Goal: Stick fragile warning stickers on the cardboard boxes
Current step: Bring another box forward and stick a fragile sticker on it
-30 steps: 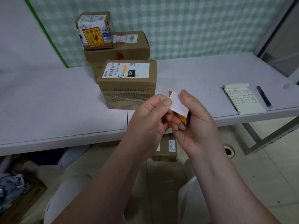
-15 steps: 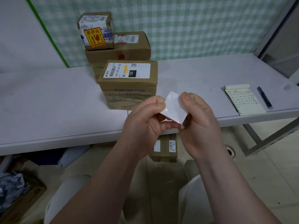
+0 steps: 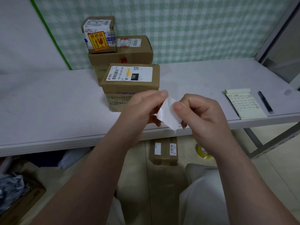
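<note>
Both hands hold a sticker [image 3: 168, 114] in front of the table edge, its white backing facing me. My left hand [image 3: 142, 111] pinches its left side and my right hand [image 3: 198, 114] pinches its right side. Behind them on the table stands a cardboard box [image 3: 129, 85] with a white shipping label on top. A larger box [image 3: 129, 52] stands behind it. On that one sits a small box [image 3: 99, 34] with an orange fragile sticker [image 3: 97, 40] on its front.
A yellow notepad [image 3: 245, 104] and a black pen [image 3: 265, 101] lie on the white table [image 3: 48, 108] at the right. Under the table are a cardboard box [image 3: 164, 151] and a roll of yellow tape [image 3: 203, 151]. Crumpled packaging lies at the lower left.
The hands have drawn apart a little and the sticker has turned, so its orange printed edge no longer shows. My right fingers have curled in more.
</note>
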### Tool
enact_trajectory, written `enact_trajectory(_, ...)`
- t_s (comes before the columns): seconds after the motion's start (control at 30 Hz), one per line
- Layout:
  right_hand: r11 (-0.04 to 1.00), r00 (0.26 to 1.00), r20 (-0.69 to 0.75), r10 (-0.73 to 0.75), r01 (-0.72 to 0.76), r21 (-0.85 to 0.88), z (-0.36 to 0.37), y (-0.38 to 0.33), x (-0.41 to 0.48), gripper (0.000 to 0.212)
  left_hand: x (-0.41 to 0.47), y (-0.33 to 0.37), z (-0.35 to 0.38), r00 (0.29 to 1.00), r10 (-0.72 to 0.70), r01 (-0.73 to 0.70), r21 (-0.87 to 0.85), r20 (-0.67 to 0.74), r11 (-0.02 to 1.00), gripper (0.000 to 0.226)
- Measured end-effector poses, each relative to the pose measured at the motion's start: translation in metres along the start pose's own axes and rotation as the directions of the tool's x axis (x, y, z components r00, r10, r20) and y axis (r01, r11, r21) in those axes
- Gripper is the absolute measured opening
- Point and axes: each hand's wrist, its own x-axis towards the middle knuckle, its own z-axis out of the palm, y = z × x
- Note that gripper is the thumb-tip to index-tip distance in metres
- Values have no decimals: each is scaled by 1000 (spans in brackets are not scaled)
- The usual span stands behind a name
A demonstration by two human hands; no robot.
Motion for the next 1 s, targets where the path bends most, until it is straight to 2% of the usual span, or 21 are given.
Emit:
enact_trajectory(0.1,999,1000,9,11,-11,-30,-3,-1,3,39,2,4,-6,999,34,-32,147,-9,989,21)
enact_trajectory(0.17,997,999,22,43,-42,-66,-4,-3,5,36,0,7,-8,995,102,-104,250,19,963,21)
enact_trajectory(0.27,988,996,32,89,-84,-131,-2,-7,8,41,-3,7,-8,969,230,-246,466,92,850,19)
enact_trajectory(0.33,991,992,69,104,-97,-96,-1,-7,9,39,-4,4,-6,962,247,-274,488,119,829,17)
enact_trajectory(0.43,981,983,139,120,-138,133,-2,-4,9,28,-6,1,-5,983,127,-155,228,130,961,22)
enact_trajectory(0.5,959,980,150,133,-166,230,-1,-4,7,26,-9,-2,-3,990,69,-75,47,126,996,19)
enact_trajectory(0.57,928,978,121,170,-200,313,2,-3,5,23,-10,-5,0,993,47,-40,-72,106,997,18)
enact_trajectory(0.7,862,967,27,253,-238,447,10,-1,2,23,-10,-9,6,998,31,-21,-174,53,984,22)
enact_trajectory(1.0,813,929,-239,282,-99,573,22,1,-1,25,-11,-17,24,993,48,-88,-413,-106,906,20)
